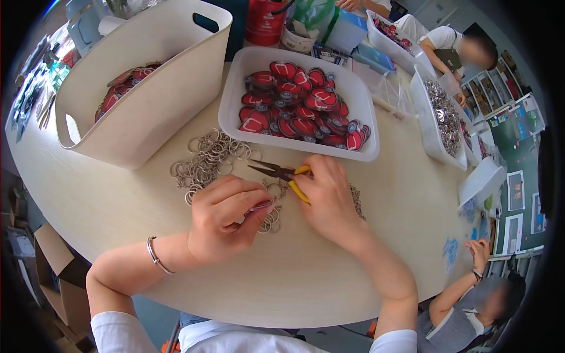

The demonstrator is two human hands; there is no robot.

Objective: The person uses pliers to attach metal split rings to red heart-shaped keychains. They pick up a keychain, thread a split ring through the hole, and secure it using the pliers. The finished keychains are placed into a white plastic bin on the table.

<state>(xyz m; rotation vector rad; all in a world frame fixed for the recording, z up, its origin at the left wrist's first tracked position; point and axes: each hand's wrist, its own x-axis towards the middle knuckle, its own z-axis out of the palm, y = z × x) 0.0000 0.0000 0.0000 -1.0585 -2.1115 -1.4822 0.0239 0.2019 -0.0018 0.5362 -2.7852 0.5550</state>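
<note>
My left hand [223, 217] pinches a thin flat tag [261, 206], seen edge-on, its face hidden. In my right hand [329, 200] is a pair of needle-nose pliers [279, 171] with dark jaws and yellow handles. The jaws are parted and point left, above the table. Beyond my left hand lies a heap of silver split key rings [206, 162], and more rings [272, 222] lie between my hands. A small pile of metal pieces [356, 203] is partly hidden behind my right hand. Past both hands, a translucent white tub [306, 148] holds many red oval tags [300, 109].
A tall cream basket [159, 100] with red tags stands at the left. Far right, a white bin [421, 112] holds shiny metal parts [442, 115]. A red bucket [263, 23] stands at the back. Two people [450, 50] sit at the right, with another person's hand [349, 4] at the back.
</note>
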